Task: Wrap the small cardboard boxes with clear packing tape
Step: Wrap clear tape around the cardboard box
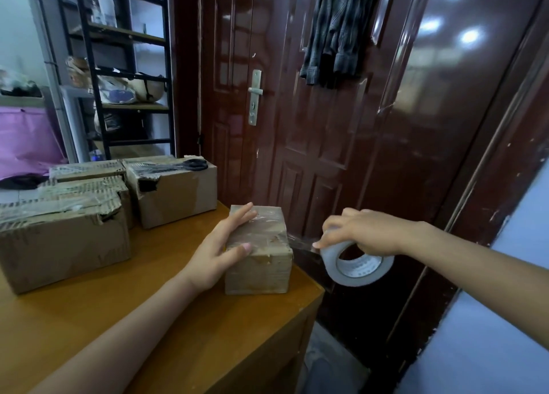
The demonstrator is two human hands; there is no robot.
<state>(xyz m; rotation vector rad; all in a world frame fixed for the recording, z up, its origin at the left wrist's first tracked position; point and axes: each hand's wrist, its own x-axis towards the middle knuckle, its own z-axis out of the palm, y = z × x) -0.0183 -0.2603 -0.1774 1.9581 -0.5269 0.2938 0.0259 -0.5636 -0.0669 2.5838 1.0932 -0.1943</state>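
A small brown cardboard box (258, 252), its top already glossed with clear tape, is seen standing at the right-hand corner of an orange-brown wooden counter (166, 319). It is steadied by the left hand (218, 246), whose straight fingers are laid flat across the top and left side, nothing being clasped in that grip. Just off the counter's edge, a white roll of clear packing tape (358, 263) is held in the air by the right hand (364, 233), the fingers being hooked through the core and curled over the rim. A short strip of clear tape (303, 243) is stretched taut between the roll and the box's right side. Three larger, ragged-topped cardboard boxes (175, 193) are grouped at the far left of the counter, well apart from the small one, and a pair of black-handled scissors (190, 165) is laid on top of the rearmost. A glossy dark red panelled door (297, 126) with a silver lever handle (255, 92) is seen behind, a grey striped garment (335, 37) being hung over it, and a black metal shelving rack (124, 66) is set at the left.
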